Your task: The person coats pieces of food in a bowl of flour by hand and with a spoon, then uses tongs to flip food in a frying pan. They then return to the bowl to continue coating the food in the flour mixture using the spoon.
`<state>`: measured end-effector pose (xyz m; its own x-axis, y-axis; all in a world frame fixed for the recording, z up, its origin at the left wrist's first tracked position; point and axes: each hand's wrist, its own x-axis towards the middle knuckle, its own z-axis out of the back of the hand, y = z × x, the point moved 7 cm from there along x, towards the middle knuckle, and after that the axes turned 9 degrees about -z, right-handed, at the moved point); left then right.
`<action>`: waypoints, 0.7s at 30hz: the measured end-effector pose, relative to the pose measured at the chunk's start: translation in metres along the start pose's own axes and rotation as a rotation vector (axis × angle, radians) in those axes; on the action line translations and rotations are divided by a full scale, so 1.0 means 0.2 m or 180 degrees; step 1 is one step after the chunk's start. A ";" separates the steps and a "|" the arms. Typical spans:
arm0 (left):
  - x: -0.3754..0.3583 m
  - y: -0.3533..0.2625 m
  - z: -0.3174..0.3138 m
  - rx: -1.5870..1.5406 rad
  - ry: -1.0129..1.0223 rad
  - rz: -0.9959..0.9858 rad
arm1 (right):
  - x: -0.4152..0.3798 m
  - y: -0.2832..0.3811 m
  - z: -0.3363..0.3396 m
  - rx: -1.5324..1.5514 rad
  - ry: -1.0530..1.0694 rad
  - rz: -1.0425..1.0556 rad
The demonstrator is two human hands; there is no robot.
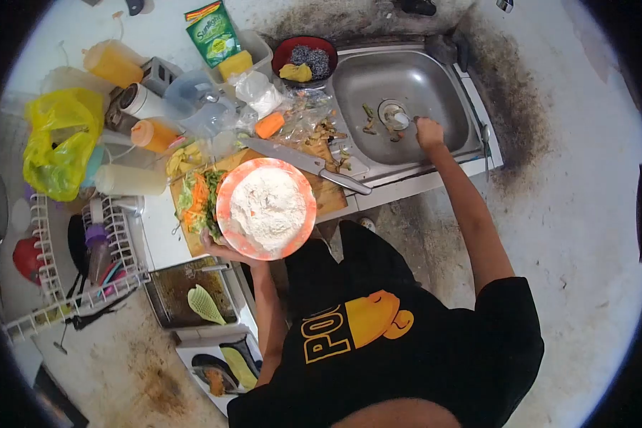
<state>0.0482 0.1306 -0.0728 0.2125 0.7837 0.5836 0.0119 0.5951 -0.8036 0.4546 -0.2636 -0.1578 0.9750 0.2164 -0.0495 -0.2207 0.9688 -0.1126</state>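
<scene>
My left hand point(230, 251) grips the rim and side of an orange-and-white bowl point(305, 227), tipped toward me and filled with white flour-like powder point(267, 207). Beneath the bowl is a wooden cutting board point(330, 200) with shredded carrot and greens point(196, 200) on its left. A large knife point(292, 158) rests across the board's far side, its handle toward the sink. Over the metal sink point(442, 78), my right hand point(429, 133) is closed around what looks like a spoon point(401, 120), its pale round end above the drain. Vegetable scraps point(369, 121) lie in the basin.
Behind the board are a carrot piece point(269, 125), plastic bags and peelings. A red bowl point(282, 50) with scouring pads stands beside the sink. Sauce bottles point(153, 134) and a yellow bag point(63, 143) crowd the left, above a white dish rack point(43, 250). A slotted green utensil point(205, 303) lies lower down.
</scene>
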 end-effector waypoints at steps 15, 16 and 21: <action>-0.27 -0.30 0.47 0.1087 -0.1260 0.0081 | -0.16 0.72 1.01 0.3004 0.1025 0.1511; -0.29 -0.32 0.50 0.1162 -0.1206 0.0096 | -0.22 0.83 1.12 0.2969 0.1063 0.1591; -0.37 -0.40 0.53 0.1044 -0.1295 0.0322 | -0.70 1.30 1.44 0.1051 -0.0205 0.3664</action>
<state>-0.0715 0.0433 -0.0397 -0.2003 0.8068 0.5558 -0.3090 0.4863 -0.8173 0.2683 -0.0069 0.1056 0.2109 0.9727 0.0967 -0.9565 0.1849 0.2258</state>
